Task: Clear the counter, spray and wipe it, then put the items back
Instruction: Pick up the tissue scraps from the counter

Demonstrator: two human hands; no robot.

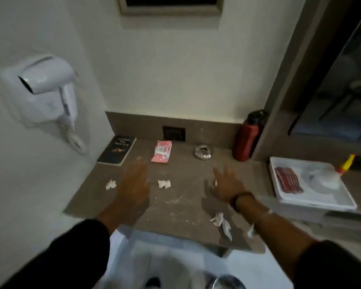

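Hands: my left (133, 182) and right (227, 184) hovered spread wide, empty | counter (183, 207): book (117, 150), packet (162, 151), bottle (247, 138) at back, uncleared | risk: sweeping tissue scraps (164, 183) off the edge.

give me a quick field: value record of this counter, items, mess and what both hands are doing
surface: brown counter, dusted with white specks
back row, left to right: dark book, pink packet, silver ring-shaped object, red bottle in the corner
mess: crumpled tissue bits scattered across the middle and front
left hand: open, empty, fingers spread above the counter
right hand: open, empty, above the counter
right side: white tray on a separate lower surface
wall: white hair dryer
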